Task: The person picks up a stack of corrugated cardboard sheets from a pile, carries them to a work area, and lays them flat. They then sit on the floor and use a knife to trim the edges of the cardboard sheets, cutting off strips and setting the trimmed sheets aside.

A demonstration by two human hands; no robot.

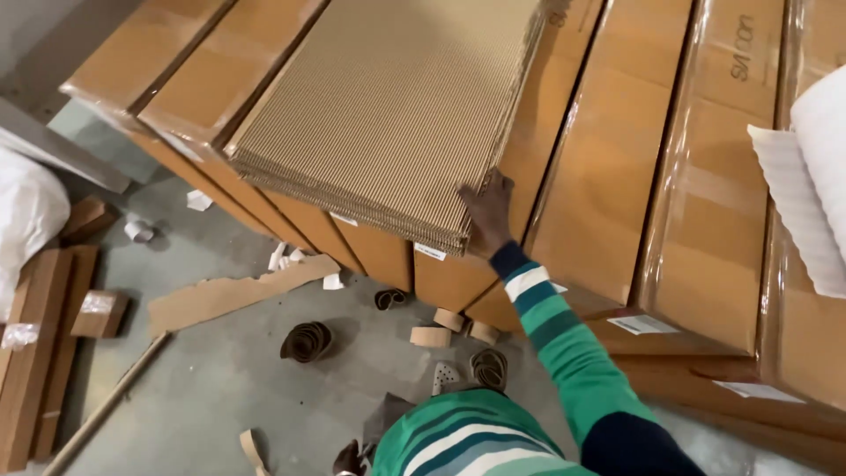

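The right hand (pixel 487 211) pressed fingers onto the cardboard stack's (pixel 388 115) corner, perhaps gripping; sheets looked light, floppy, best lifted by edges.

There is one view only, from the person's head. It looks steeply down, from near, on stacked cardboard boxes (pixel 617 159) and the grey floor (pixel 220 388).

A grey concrete floor (pixel 220 379) lies littered with a torn cardboard strip (pixel 238 291), tape rolls (pixel 430 336) and paper scraps (small, white). Long wrapped cartons (pixel 617 159) are stacked at the right; wooden planks (pixel 35 353) and a white sack (pixel 26 211) sit at the left.
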